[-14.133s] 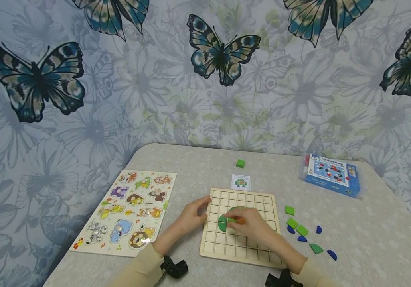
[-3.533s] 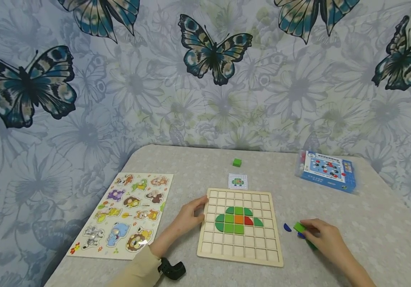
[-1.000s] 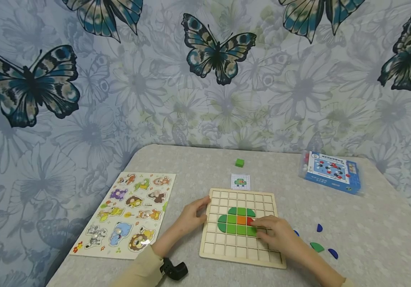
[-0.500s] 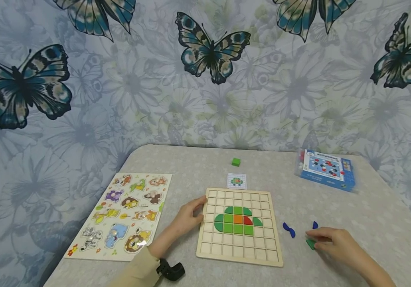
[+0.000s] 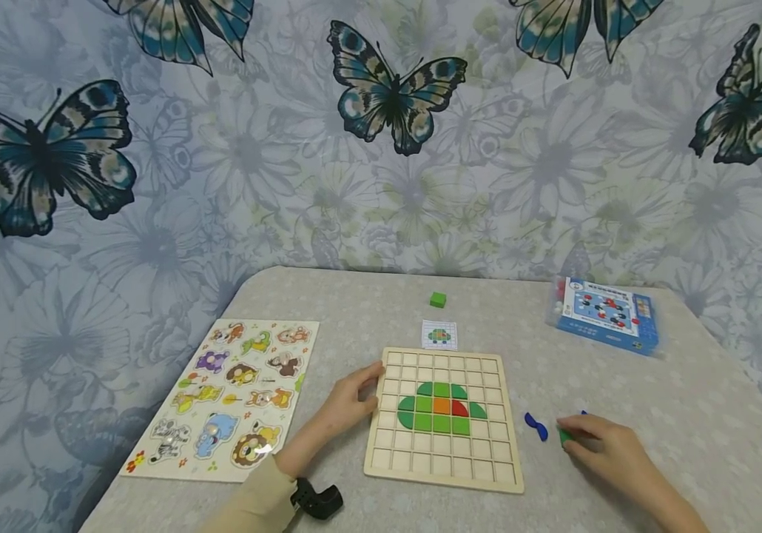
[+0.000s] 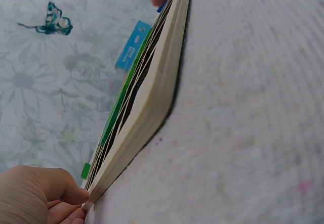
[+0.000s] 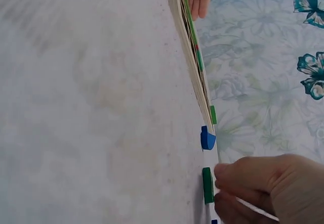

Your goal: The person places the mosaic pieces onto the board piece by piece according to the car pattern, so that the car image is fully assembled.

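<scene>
My left hand point(image 5: 346, 406) grips the left edge of a wooden grid board point(image 5: 444, 464), thumb on top and fingers lower at the edge in the left wrist view. Green squares, dark green rounded pieces, an orange square point(image 5: 442, 406) and a red rounded piece point(image 5: 459, 408) sit in its cells. Right of the board, my right hand point(image 5: 614, 453) pinches a dark green rounded piece point(image 7: 208, 185) at its fingertips, low over the table. Two blue half-round pieces point(image 5: 536, 427) lie between that hand and the board; another blue piece point(image 5: 584, 412) is mostly hidden behind the fingers.
A small pattern card point(image 5: 439, 335) lies behind the board, with a green block point(image 5: 437, 300) farther back. An animal puzzle board point(image 5: 264, 400) is on the left. A blue box point(image 5: 607, 317) stands at the back right.
Over the longer span, green squares, rounded pieces and a red piece came onto the board. Lately my right hand left the board, took the dark green piece and moved it slightly left and away.
</scene>
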